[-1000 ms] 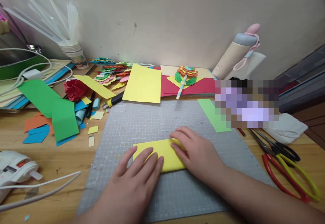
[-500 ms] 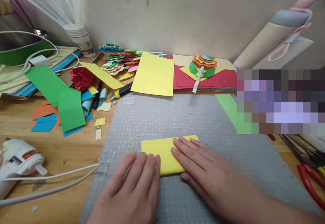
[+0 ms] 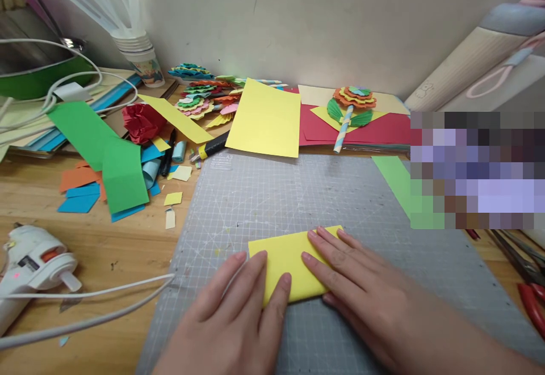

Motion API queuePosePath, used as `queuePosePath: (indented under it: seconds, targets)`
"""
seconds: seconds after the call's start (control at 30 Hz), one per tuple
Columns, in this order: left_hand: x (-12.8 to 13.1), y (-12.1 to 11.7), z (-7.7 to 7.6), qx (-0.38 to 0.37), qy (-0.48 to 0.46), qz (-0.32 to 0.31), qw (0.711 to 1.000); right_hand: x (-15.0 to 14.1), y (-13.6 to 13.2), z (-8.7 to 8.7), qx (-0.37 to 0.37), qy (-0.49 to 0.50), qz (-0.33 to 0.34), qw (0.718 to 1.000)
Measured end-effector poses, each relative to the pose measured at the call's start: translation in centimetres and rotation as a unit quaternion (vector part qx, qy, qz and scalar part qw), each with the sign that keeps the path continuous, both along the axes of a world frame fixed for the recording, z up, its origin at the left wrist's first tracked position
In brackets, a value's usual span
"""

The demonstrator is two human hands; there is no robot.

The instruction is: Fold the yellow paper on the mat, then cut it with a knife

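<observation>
A folded piece of yellow paper point(image 3: 285, 264) lies on the grey cutting mat point(image 3: 264, 199), slightly tilted. My left hand point(image 3: 234, 312) rests on its left end, fingers stretched out and the index finger apart from the others. Across the right part of the paper lies my right hand point(image 3: 357, 278), open, its fingers flat and its thumb by the near edge. Both hands press from above and hide the paper's ends. Behind the mat stands a larger yellow sheet point(image 3: 266, 119), and beside it a paper flower point(image 3: 351, 108) with a striped stem.
At left lie a white glue gun point(image 3: 38, 267) with its cable, green paper strips point(image 3: 123, 176) and a crumpled red paper point(image 3: 142, 122). A black-and-yellow cutter knife point(image 3: 213, 147) touches the mat's far edge. Red-handled pliers point(image 3: 532, 307) lie at right, near a blurred-out patch.
My left index finger has spread away from the other fingers onto the paper. The paper is a little more tilted. The whole view has shifted slightly.
</observation>
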State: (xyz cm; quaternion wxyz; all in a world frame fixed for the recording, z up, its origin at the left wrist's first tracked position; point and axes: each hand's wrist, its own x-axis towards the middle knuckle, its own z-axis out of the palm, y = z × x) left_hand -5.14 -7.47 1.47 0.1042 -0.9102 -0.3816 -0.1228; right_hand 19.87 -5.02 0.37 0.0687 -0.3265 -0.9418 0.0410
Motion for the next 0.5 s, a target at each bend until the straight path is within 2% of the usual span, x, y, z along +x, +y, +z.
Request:
queuePosePath:
  seconds: [0.1,0.27,0.5]
  targets:
    - [0.2,-0.3,-0.1,0.016,-0.011,-0.017,1.0,0.6,0.4,0.4,-0.012,-0.003,0.019,1.0]
    - [-0.1,-1.3,-0.4,0.045,0.002,0.037,0.998,0.2,0.2,0.7,0.002,-0.029,0.033,0.999]
    - [-0.7,-1.2,0.2,0.055,0.025,0.033,0.998,-0.3,0.1,0.6,-0.039,-0.05,0.038,0.997]
